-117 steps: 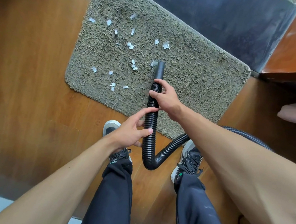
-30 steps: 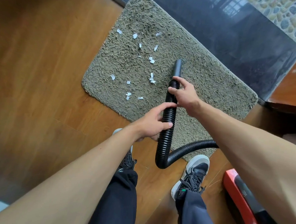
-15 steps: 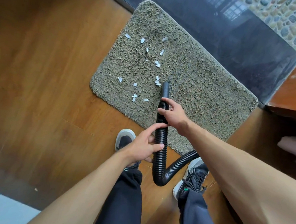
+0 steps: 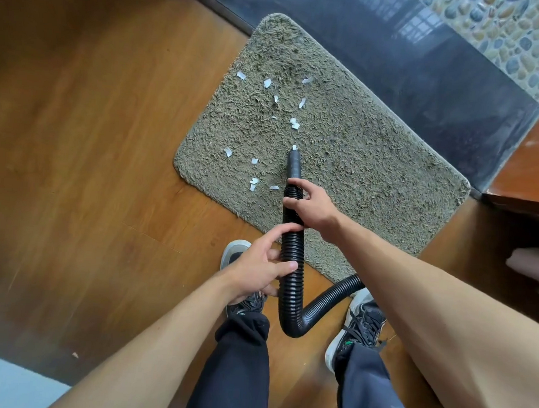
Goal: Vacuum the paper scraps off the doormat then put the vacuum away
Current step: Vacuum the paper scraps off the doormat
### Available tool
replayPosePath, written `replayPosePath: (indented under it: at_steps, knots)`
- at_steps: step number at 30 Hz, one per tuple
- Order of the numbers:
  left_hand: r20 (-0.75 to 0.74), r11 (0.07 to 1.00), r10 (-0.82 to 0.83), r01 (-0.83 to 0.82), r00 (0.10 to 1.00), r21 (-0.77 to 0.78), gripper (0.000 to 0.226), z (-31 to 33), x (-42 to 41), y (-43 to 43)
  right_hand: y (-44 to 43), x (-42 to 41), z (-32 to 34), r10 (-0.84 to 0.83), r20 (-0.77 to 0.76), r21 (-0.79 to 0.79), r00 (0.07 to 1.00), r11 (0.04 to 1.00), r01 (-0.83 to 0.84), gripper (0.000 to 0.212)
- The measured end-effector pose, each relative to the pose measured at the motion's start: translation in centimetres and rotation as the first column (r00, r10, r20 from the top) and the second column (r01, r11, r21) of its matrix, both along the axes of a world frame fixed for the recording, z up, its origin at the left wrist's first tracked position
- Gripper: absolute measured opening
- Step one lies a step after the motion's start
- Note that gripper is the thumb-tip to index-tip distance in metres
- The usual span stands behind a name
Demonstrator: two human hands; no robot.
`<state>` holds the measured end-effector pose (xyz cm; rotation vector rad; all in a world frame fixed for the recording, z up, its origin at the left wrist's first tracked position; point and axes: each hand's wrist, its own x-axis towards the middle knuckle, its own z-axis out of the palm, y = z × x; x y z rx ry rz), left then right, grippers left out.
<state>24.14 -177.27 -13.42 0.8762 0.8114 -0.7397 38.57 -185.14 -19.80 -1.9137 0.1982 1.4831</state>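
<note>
Between the 2 hands runs the black vacuum hose [image 4: 291, 258], bumpy with rings all along it. The right hand [image 4: 313, 206] is wrapped tight around the hose near its smooth end. The left hand [image 4: 262, 268] grips the hose lower down, with the thumb and fingers curled around it. Past the right hand, the hose tip [image 4: 294, 162] points down at the doormat [image 4: 352, 164], and 1 small paper scrap [image 4: 294, 147] sits right at the tip. More white paper scraps [image 4: 268, 118] lie on the fuzzy gray mat, to the left of the right hand and farther away beyond it. Below the left hand, the hose bends in a U and goes off under the right arm. The mat lies on a brown wood floor [image 4: 84, 161]. Under the arms are 2 dark shoes [image 4: 356, 332] and dark pants.
</note>
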Motion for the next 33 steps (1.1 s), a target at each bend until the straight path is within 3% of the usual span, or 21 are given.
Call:
replayPosePath:
  at_steps: [15,33]
  knots:
    - [-0.001,0.999,-0.045,0.045,0.999,-0.022,0.061,1.7,0.3,2.8,2.1,0.6,1.9,-0.061,-0.101,-0.072,0.993,0.996,0.054,0.051]
    - [-0.038,0.997,-0.05,0.051,0.998,0.05,0.06,2.4,3.3,1.3,0.8,3.3,2.4,-0.07,-0.152,-0.026,0.986,0.997,0.067,0.051]
